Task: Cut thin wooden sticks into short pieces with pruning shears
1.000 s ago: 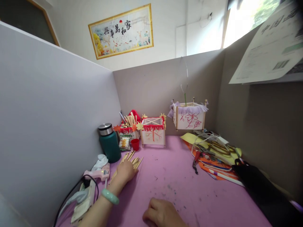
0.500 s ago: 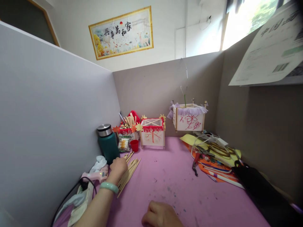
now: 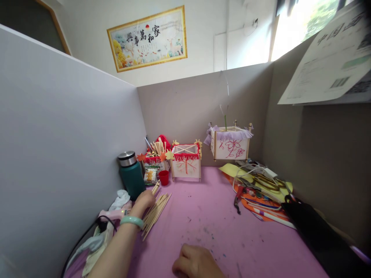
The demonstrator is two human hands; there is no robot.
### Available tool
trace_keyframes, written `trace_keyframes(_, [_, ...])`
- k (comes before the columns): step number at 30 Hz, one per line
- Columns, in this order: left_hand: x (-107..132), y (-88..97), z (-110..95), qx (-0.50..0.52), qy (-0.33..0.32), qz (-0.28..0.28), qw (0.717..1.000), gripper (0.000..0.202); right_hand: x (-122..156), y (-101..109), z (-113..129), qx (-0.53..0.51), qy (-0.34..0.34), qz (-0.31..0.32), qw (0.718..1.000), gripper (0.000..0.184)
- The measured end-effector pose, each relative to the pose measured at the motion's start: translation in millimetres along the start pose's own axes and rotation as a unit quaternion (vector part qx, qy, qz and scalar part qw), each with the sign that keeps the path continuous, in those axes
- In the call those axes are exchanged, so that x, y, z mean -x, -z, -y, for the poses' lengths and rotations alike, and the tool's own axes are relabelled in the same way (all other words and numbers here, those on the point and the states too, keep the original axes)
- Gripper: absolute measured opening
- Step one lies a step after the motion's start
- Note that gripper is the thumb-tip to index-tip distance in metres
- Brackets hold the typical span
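Observation:
My left hand (image 3: 145, 201), with a pale green bangle on the wrist, is at the left of the desk. Its fingers are closed round a few thin wooden sticks (image 3: 156, 187), whose ends poke out beyond them. Right beside it, a loose bundle of similar wooden sticks (image 3: 156, 214) lies slantwise on the purple desk top. At the near edge rests my right hand (image 3: 197, 262), its fingers curled in; nothing shows sticking out of it, and its palm is hidden.
A teal bottle (image 3: 131, 179), a red cup (image 3: 164, 178) and a pink glue gun (image 3: 116, 214) stand or lie round my left hand. Behind are a red-fringed paper lantern (image 3: 186, 166) and a purple-fringed lantern (image 3: 230, 146). Papers, cables and tools (image 3: 257, 189) heap at the right.
My left hand has lifted slightly, and the sticks in it now stand up a little apart from the bundle. The right hand has stayed where it was.

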State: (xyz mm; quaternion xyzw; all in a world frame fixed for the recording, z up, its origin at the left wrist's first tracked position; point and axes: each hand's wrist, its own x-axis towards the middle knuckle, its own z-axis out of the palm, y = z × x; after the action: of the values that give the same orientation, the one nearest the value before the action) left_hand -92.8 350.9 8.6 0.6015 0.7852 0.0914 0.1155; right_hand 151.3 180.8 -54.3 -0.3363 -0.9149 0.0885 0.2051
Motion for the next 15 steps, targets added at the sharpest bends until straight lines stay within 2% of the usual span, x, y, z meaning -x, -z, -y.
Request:
trace_keyframes(3, [2, 11.9, 0, 0.109, 0.004, -0.036, 0.993, 0.015, -1, -3, -1, 0.016, 0.009, -0.011, 1.000, 0.005])
trace_keyframes(5, [5, 22.8, -2, 0.197, -0.017, -0.074, 0.977, 0.014, 0, -5, -1, 0.025, 0.019, -0.031, 0.999, 0.007])
trace_keyframes(10, [18, 40.6, -2, 0.401, -0.101, -0.171, 0.894, 0.026, 2, -4, 0, 0.026, 0.033, -0.067, 0.997, 0.007])
trace_keyframes(15, [29, 34.8, 4, 0.505, -0.118, -0.223, 0.826, 0.046, 3, -2, 1, 0.026, 0.039, -0.078, 0.996, 0.006])
